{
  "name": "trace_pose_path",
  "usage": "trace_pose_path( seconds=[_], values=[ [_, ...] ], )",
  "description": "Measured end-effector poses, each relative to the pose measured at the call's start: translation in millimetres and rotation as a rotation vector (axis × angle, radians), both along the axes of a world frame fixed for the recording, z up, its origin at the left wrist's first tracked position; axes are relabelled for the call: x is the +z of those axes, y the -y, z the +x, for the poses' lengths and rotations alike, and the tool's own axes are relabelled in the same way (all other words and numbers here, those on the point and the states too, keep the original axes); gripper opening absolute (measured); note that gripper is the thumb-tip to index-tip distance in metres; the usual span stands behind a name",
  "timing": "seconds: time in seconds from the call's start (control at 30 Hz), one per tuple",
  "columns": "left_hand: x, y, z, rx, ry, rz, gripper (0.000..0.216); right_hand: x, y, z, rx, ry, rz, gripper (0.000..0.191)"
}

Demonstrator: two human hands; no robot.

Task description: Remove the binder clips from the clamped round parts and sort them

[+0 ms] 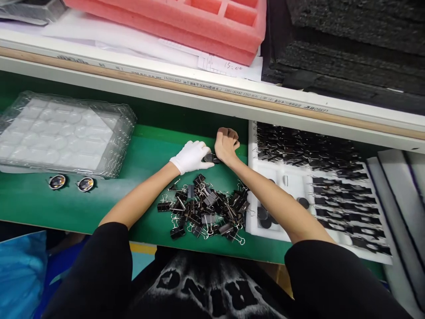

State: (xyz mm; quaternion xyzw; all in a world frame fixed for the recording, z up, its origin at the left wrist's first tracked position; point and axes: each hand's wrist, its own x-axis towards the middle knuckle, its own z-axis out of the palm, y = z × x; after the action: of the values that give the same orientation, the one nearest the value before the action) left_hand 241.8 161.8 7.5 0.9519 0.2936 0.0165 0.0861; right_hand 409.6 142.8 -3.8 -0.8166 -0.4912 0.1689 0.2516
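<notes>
Best steady the small round black piece (pixel 209 157) that the white-gloved left hand (pixel 191 158) pinches, twelve o'clock from the black metal binder clips (pixel 210 199); the bare right hand (pixel 227 145) curls its fingers, hold unclear.

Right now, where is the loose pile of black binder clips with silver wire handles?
In the head view, the pile lies on the green tabletop, below centre, between the forearms and left of the white foam tray.

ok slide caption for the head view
Gloved left hand holds a round black part, bare right hand beside it, beyond heaped binder clips.
</notes>
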Motion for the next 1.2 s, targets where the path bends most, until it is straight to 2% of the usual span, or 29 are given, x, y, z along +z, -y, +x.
trace_pose_path(
  seconds=[0.2, 0.33, 0.43, 0.5, 0.57, 0.67, 0.7, 0.73, 0.8, 0.87, 0.97, 1.03, 1.07, 1.13, 1.2],
  values=[
    [2.1, -0.3, 2.3, 0.007, -0.007, 0.01, 0.052, 6.8, 1.8, -7.9, 0.001, 0.01, 0.024, 0.051],
    [5.8, 4.6, 0.2, 0.043, 0.011, 0.017, 0.048, 32.1, 7.1, 1.8, 0.051, -0.049, 0.007, 0.051],
    [7.5, 12.6, -7.5, 0.169, 0.012, 0.059, 0.054, 62.4, 26.1, 27.5, 0.321, 0.01, -0.009, 0.043],
    [8.2, 16.5, -15.3, 0.219, 0.042, 0.086, 0.068, 79.3, 47.8, 45.3, 0.541, 0.142, -0.155, 0.031],
    [9.8, 16.4, -22.9, 0.133, 0.07, 0.083, 0.079, 88.3, 72.6, 56.4, 0.671, 0.302, -0.353, 0.024],
    [15.9, 9.1, -29.9, -0.092, 0.034, 0.052, 0.074, 87.7, 103.2, 59.3, 0.737, 0.429, -0.52, 0.011],
    [19.1, 5.9, -31.1, -0.135, 0.011, 0.04, 0.072, 85.9, 109.5, 58.8, 0.739, 0.427, -0.532, 0.004],
    [22.7, 3.0, -31.9, -0.153, -0.01, 0.03, 0.07, 84.4, 113.4, 58.6, 0.733, 0.412, -0.534, 0.007],
    [29.9, -1.1, -33.4, -0.139, -0.032, 0.023, 0.063, 83.6, 114.8, 61.0, 0.714, 0.385, -0.513, 0.016],
    [34.9, -2.5, -34.8, -0.09, -0.003, 0.043, 0.056, 84.8, 109.4, 66.0, 0.652, 0.321, -0.438, 0.018],
    [35.4, -1.3, -34.7, -0.078, 0.071, 0.092, 0.054, 81.4, 94.2, 69.1, 0.369, -0.012, -0.193, 0.014],
    [32.7, -0.1, -32.5, -0.15, 0.047, 0.088, 0.059, 71.6, 83.5, 64.4, 0.182, -0.23, -0.08, 0.01],
    [31.4, 0.4, -31.1, -0.179, 0.024, 0.083, 0.059, 64.9, 79.0, 60.5, 0.138, -0.28, -0.066, 0.008],
    [30.1, 1.2, -28.9, -0.18, 0.0, 0.095, 0.053, 50.4, 72.5, 52.3, 0.123, -0.31, -0.08, 0.006],
    [30.3, 1.8, -28.1, -0.125, 0.0, 0.133, 0.045, 38.0, 69.6, 46.7, 0.125, -0.313, -0.094, 0.007]
  ],
)
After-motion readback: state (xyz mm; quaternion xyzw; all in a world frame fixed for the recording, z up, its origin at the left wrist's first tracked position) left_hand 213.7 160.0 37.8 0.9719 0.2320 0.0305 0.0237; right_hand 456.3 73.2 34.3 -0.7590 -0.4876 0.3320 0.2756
